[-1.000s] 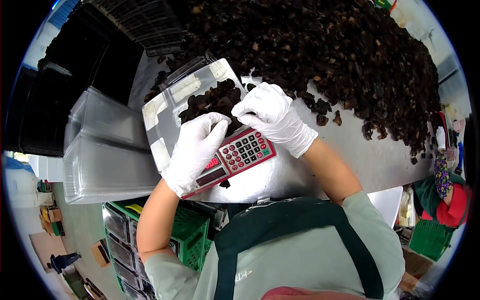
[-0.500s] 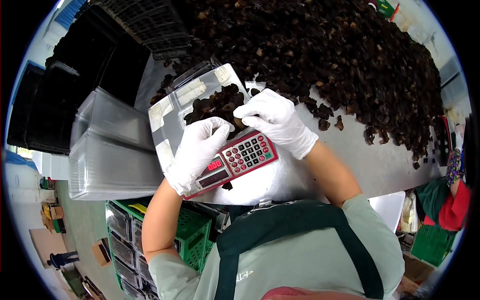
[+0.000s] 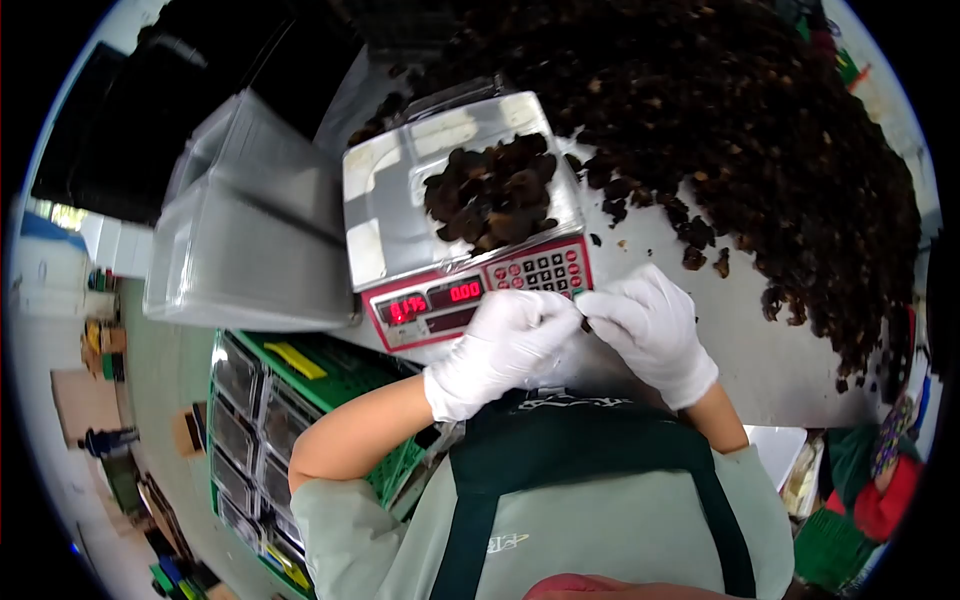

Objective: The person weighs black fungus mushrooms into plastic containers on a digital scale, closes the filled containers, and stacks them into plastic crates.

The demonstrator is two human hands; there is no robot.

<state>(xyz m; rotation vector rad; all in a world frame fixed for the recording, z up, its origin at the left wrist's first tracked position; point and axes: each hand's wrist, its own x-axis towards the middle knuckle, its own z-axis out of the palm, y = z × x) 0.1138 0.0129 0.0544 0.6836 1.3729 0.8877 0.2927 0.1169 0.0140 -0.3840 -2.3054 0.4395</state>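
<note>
My left hand [image 3: 510, 345] and my right hand [image 3: 645, 330], both in white gloves, meet just in front of the scale. Their fingers are pinched closed at the tips. A tiny dark bit shows between them, too small to name. Beyond them stands a digital scale [image 3: 470, 292] with a red-framed keypad and lit red digits. On its pan lies a small heap of dark brown, ear-shaped dried fungus [image 3: 495, 195], seemingly in a clear plastic box whose edges are hard to make out. Neither hand touches the heap.
A large pile of the same dark fungus [image 3: 680, 110] covers the back and right of the metal table [image 3: 745, 350]. Stacked clear plastic boxes [image 3: 245, 255] stand left of the scale. Below left, a green crate [image 3: 330, 375] sits beside packed clear boxes [image 3: 235, 435]. Another person's arm [image 3: 890, 450] shows at far right.
Both hands have drawn back from the fungus on the scale toward my body and come together. The heap is now uncovered. My view has shifted, so the scale sits further right.
</note>
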